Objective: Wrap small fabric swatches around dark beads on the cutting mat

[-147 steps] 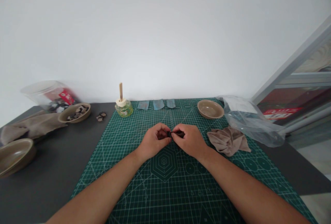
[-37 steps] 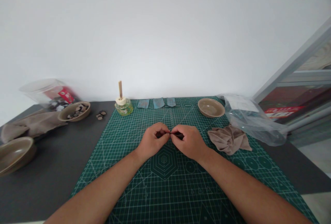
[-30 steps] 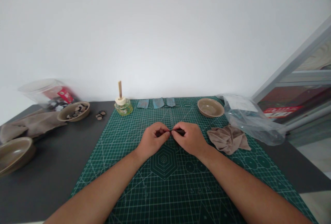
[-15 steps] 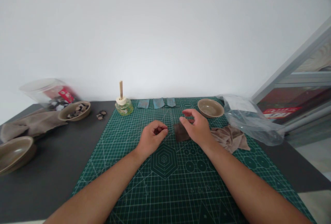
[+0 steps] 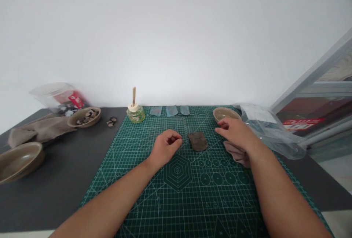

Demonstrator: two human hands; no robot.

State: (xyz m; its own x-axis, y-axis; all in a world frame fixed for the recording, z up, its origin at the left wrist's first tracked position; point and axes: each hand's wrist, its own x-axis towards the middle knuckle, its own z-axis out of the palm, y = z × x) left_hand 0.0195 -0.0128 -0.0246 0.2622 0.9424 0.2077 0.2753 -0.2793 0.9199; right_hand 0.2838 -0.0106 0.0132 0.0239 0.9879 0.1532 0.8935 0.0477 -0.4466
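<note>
My left hand [image 5: 166,147] rests low over the cutting mat, its thumb and fingertips brought together in a pinch. Whatever is between them, if anything, is too small to make out. Just right of it a dark brown, roughly square flat piece [image 5: 198,141] lies on the mat, touched by neither hand. My right hand [image 5: 236,132] hovers in front of a tan bowl [image 5: 226,112], hiding its near right side; the thumb and fingers are slightly apart with nothing visible in them. A crumpled brown cloth [image 5: 237,153] lies partly hidden beneath my right hand and wrist.
The green cutting mat [image 5: 181,208] covers the desk's middle. At its back are a glass jar with sticks [image 5: 135,113] and bluish film pieces [image 5: 172,110]. A clear plastic bag [image 5: 275,131] is at right. Leftward stand a bowl of dark fragments [image 5: 84,117] and another bowl [image 5: 20,161].
My right hand has moved right, away from the brown flat piece and over to the bowl and cloth. My left hand keeps its pinch in nearly the same place. The view has shifted slightly.
</note>
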